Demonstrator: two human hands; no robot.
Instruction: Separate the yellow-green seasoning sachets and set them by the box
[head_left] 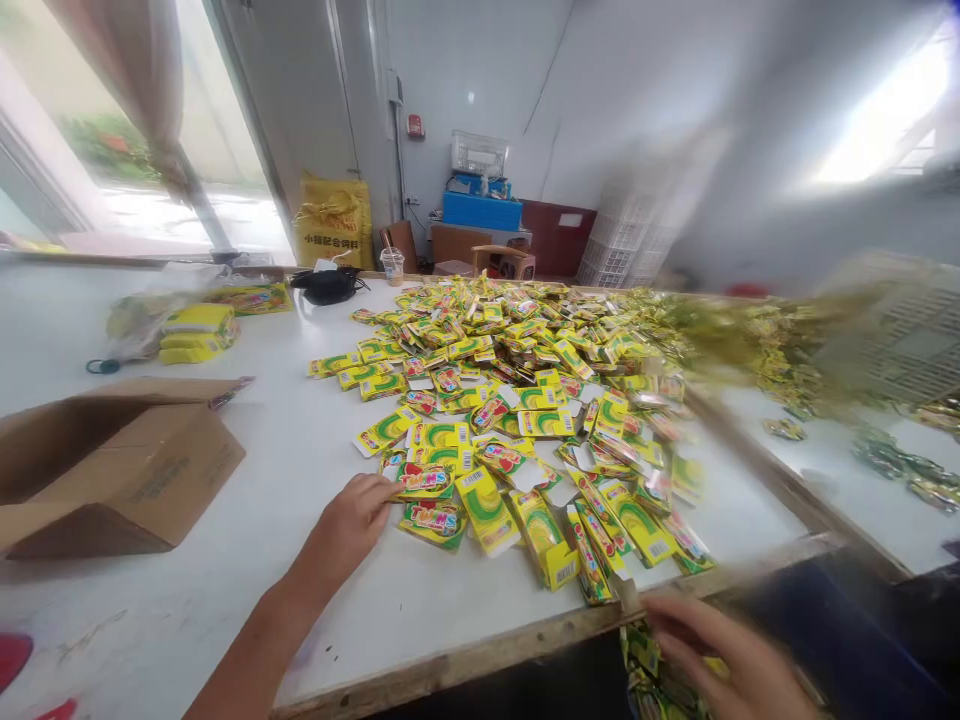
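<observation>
My left hand (360,515) is at the near left side of the pile, its fingers curled on the end of a small yellow candy box (426,481) printed "TWINS". Directly below that one lies another flat box (433,522) with the same print. My right hand (724,650) is beyond the table's front edge and smeared by motion. It hovers over shiny green and yellow packets (645,670) lower down, and I cannot make out what its fingers hold. A broad heap of small yellow-green boxes (487,510) spreads from my hands to the far edge.
An open cardboard carton (142,490) stands at the left. Behind it are stacked yellow packs (196,333), a black pouch (328,286) and a plastic cup (391,265). A wooden edge (525,645) borders the white table. Shiny packets (795,360) lie on the right-hand table beside a blurred crate (900,330).
</observation>
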